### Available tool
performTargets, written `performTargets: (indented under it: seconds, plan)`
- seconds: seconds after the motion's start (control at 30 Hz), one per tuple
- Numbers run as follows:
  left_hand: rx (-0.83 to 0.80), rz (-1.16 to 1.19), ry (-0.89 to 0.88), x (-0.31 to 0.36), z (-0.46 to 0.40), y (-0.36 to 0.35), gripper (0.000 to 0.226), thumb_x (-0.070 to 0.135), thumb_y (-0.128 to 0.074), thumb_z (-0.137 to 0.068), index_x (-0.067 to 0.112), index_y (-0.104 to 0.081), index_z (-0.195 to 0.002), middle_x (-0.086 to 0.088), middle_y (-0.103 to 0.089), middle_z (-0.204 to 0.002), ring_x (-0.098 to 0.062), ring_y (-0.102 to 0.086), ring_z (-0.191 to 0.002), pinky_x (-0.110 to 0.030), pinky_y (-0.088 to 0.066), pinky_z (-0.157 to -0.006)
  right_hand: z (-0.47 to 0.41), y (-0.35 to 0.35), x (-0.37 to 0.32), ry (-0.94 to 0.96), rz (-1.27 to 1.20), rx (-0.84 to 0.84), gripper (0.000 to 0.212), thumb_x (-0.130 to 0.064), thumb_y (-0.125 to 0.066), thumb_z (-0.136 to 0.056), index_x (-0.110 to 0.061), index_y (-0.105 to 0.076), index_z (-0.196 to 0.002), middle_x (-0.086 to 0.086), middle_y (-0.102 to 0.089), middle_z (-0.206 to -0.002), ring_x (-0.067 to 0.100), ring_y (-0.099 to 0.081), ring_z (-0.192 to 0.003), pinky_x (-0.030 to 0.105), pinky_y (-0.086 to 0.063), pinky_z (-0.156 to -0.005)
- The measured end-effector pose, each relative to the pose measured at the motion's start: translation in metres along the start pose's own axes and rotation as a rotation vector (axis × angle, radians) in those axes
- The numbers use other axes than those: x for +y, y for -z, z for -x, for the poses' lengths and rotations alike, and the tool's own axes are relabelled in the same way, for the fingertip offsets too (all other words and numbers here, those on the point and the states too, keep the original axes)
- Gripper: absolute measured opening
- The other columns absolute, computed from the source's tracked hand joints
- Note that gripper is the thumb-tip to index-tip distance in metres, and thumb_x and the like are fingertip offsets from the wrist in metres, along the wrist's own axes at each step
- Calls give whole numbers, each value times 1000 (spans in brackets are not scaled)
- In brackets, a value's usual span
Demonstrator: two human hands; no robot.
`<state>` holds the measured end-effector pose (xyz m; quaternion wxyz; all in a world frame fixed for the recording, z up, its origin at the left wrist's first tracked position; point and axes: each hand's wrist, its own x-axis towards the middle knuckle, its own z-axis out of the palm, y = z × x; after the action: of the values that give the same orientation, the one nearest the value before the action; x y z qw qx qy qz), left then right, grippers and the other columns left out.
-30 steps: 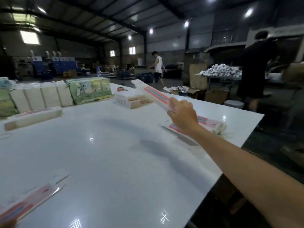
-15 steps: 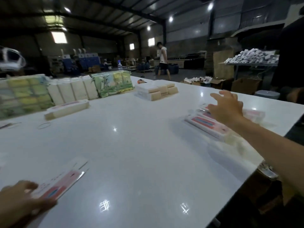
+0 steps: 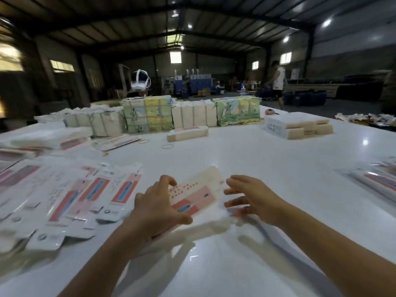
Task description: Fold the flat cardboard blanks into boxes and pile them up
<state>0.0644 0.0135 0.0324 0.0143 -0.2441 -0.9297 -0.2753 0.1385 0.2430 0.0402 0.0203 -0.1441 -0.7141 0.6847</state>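
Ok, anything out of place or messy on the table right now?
Two loose rubber bands lie on the bare white table, away from any stack. The flat blanks at left are fanned unevenly, not squared.

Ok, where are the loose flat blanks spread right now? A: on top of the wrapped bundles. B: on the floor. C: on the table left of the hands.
C: the flat blanks lie fanned out on the white table, left of the left hand.

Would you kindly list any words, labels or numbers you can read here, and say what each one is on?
No text is legible.
Blank gripped by the left hand: red marks, blurred.
Flat blanks on the table: rows of print, too small.
White stack: dark print, unreadable.
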Motion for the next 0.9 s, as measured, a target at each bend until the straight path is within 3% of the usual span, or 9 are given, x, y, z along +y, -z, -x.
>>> performTargets:
  seconds: [0.07,0.13,0.27,0.37,0.5,0.6,0.73,0.83,0.9]
  plan:
    - [6,-66,-71,-1,3,-2,78,66,-71,-46,46,-27,-108,22,-41,-94,-8,-53,-85,-31,-48,-88,-8,-21,3,-44,-118,-96,22,-23,-60,-92,-7,-62,-107,13,-71,-93,22,-69,-67,30,-55,-53]
    - [35,-146,-127,-5,4,-6,77,71,-64,-49,47,-26,-111,20,-40,-100,-7,-49,-86,-25,-40,-85,-13,-36,7,-6,-143,-82,11,-13,-60,-91,-6,-64,-98,10,-73,-77,20,-68,-61,27,-53,-46]
    - [117,-304,-222,-5,6,-22,95,83,-52,-53,39,-24,-133,15,-41,-114,-7,-40,-94,-28,-30,-88,-9,-49,21,86,-200,-72,9,-7,-58,-90,-5,-67,-93,12,-73,-78,20,-68,-61,27,-50,-46]
    - [220,-328,-304,1,6,-29,95,81,-52,-58,33,-24,-135,13,-47,-117,-7,-43,-92,-28,-33,-91,-3,-50,24,109,-264,-71,11,-9,-57,-91,-3,-67,-93,14,-72,-77,21,-66,-59,27,-51,-46]
    - [351,-356,-399,9,10,-25,87,70,-58,-59,20,-44,-130,4,-60,-103,-9,-49,-76,-23,-37,-76,1,-46,20,119,-338,-107,14,-7,-54,-92,0,-66,-93,13,-71,-75,21,-66,-59,25,-51,-44]
    - [356,-375,-419,15,11,-23,81,66,-63,-59,16,-53,-122,1,-63,-96,-14,-57,-72,-23,-39,-70,5,-45,20,241,-183,-58,16,-5,-52,-93,-2,-68,-91,12,-73,-75,23,-69,-62,25,-52,-48]
    - [359,-362,-395,18,13,-20,65,53,-79,-60,14,-61,-109,-2,-68,-92,-17,-60,-65,-22,-39,-60,6,-41,24,342,-41,32,15,-2,-53,-92,2,-68,-92,17,-65,-58,22,-62,-48,27,-52,-49]
    - [298,-345,-367,21,14,-19,65,57,-73,-67,20,-55,-118,2,-65,-104,-16,-60,-76,-22,-39,-65,9,-41,25,315,-109,51,15,-1,-55,-90,-1,-65,-101,14,-69,-67,22,-64,-52,27,-52,-49]
    - [283,-337,-334,20,14,-18,65,62,-67,-71,25,-50,-122,5,-62,-111,-16,-59,-82,-22,-40,-68,11,-43,27,401,-63,216,20,-6,-60,-88,-15,-61,-106,1,-70,-85,13,-67,-66,22,-53,-55]
